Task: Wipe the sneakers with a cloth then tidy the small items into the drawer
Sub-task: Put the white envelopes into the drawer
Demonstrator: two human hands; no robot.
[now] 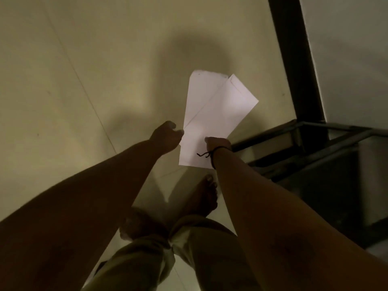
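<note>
Two white envelopes [212, 114] held fanned above the floor [63, 80], right hand [218, 143] pinching the near end, left hand [168, 133] curled at the edge, probably squaring them for the drawer.

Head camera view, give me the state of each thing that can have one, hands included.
Left hand: pinches the envelopes' left edge.
Right hand: grips the envelopes' lower part.
White envelopes: two, fanned apart, held above the floor.
Dark drawer: open, contents too dark to tell.
</note>
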